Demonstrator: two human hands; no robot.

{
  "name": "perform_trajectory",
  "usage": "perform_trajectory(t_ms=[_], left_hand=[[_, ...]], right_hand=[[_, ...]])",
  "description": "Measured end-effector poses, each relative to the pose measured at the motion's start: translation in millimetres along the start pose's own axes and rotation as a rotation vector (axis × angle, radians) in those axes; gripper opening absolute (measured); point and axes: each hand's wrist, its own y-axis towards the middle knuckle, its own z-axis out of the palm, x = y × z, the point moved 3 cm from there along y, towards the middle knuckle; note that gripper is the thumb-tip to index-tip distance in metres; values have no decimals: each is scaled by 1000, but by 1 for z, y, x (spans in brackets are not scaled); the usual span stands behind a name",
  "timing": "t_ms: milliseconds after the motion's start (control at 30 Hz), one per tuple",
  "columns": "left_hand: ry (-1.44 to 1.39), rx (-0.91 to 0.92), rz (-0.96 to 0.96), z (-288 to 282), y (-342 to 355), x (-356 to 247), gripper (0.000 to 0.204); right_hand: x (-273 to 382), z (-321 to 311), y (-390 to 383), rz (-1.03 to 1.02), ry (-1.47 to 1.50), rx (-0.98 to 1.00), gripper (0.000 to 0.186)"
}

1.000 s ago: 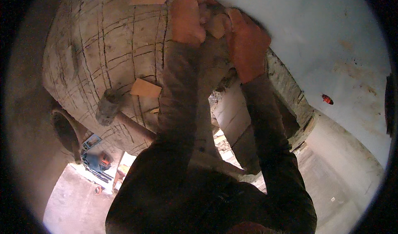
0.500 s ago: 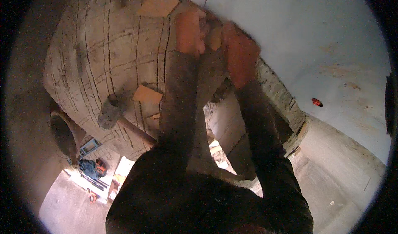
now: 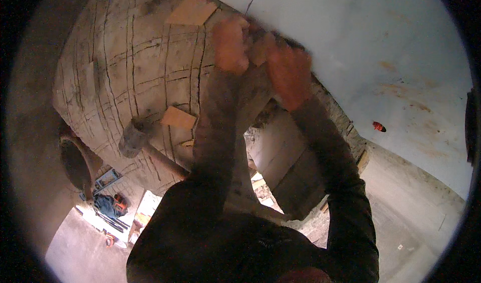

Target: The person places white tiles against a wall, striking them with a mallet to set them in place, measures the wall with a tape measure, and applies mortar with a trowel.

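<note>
My left hand [image 3: 229,46] is closed at the upper edge of a scored, curved clay-coloured surface [image 3: 115,67], beside a white panel [image 3: 376,42]; what its fingertips grip is hidden. My right hand [image 3: 290,72], slightly blurred, is closed on a small tan piece [image 3: 259,53] at that same edge, between the two hands. A square tan tile [image 3: 190,11] lies on the scored surface above my left hand, and another tile [image 3: 178,117] sits lower, left of my forearm. A hammer-like tool [image 3: 133,142] with a long handle rests on the surface further down to the left.
A dark round container [image 3: 75,163] is at the left edge of the surface. Tools, blue cloth [image 3: 105,205] and an orange device lie below it. An irregular opening [image 3: 260,188] gapes between my forearms. A small red-and-black object [image 3: 379,126] is on the white panel.
Both hands appear lower in the picture than a second ago, as does much of the surrounding scene. They stay together at the edge, around the small tan piece.
</note>
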Motion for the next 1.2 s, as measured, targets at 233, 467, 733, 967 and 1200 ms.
perform_trajectory(t_ms=[233, 467, 733, 967, 1200], left_hand=[[209, -79, 52, -20, 40, 31, 11], [46, 61, 139, -10, 23, 23, 11], [88, 95, -16, -6, 4, 2, 18], [104, 78, 253, -8, 14, 14, 10], [-51, 65, -11, -23, 27, 47, 12]], right_hand=[[1, -10, 12, 33, 89, 186, 27], [7, -28, -12, 19, 115, 136, 23], [1, -6, 14, 65, 74, 84, 15], [5, -5, 13, -27, 44, 275, 20], [16, -12, -1, -32, 141, 289, 43]])
